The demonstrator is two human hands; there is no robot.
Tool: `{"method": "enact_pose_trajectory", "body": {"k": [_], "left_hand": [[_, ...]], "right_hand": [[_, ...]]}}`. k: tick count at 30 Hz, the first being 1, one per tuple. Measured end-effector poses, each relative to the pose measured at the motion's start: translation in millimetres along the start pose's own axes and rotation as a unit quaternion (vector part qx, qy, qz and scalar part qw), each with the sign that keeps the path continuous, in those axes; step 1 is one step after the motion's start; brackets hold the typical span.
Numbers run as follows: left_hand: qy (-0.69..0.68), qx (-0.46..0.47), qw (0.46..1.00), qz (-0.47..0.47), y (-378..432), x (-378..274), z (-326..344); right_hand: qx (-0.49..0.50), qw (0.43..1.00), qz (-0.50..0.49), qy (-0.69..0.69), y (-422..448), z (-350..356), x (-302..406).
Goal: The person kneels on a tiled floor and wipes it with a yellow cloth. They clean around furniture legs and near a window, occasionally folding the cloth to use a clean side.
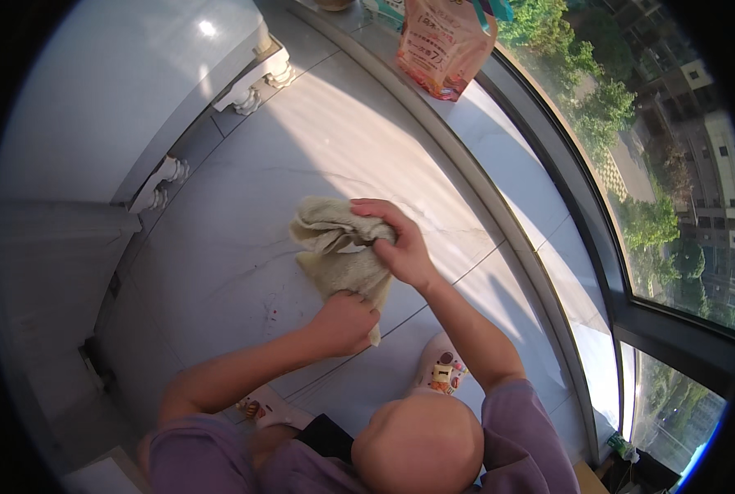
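Note:
My left hand (346, 324) is closed on the lower end of a greenish-beige cloth (343, 265). Higher up and to the right, my right hand (398, 238) grips the cloth's bunched upper part between thumb and fingers. The cloth is crumpled and folded, held in front of me over the tiled floor (219, 234). Small dark and reddish specks (274, 312) lie on the floor left of my left hand.
A white cabinet (120, 92) on carved feet stands at the left. Along the right runs a window ledge (503, 148) below a dark-framed window, with a pink pouch (444, 49) on it. My clogs (441, 364) are on the floor below.

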State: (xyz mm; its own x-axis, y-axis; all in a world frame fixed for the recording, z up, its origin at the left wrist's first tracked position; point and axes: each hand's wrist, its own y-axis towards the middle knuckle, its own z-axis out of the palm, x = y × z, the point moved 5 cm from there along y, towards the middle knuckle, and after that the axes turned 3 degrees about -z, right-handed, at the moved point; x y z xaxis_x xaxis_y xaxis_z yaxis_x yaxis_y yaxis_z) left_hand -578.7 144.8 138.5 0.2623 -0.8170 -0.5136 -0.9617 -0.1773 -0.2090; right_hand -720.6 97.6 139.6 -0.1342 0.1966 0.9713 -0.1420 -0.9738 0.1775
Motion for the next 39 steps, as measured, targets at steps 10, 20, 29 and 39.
{"method": "enact_pose_trajectory", "body": {"k": [10,20,29,39], "left_hand": [[0.128,-0.043,0.991,-0.023,99.8,-9.3,110.2],[0.134,-0.262,0.944,-0.152,125.5,113.9,39.1],[-0.210,-0.270,0.924,-0.172,-20.9,190.0,-38.7],[-0.170,-0.335,0.927,0.021,35.6,-12.7,21.0]], "right_hand": [[-0.233,0.814,0.167,-0.506,-45.1,-125.6,-91.7],[-0.009,0.779,0.055,-0.624,135.6,-68.7,-155.5],[0.253,0.904,0.061,-0.340,162.5,103.9,-86.8],[0.222,0.738,0.246,-0.587,28.0,-54.9,42.7]]}}
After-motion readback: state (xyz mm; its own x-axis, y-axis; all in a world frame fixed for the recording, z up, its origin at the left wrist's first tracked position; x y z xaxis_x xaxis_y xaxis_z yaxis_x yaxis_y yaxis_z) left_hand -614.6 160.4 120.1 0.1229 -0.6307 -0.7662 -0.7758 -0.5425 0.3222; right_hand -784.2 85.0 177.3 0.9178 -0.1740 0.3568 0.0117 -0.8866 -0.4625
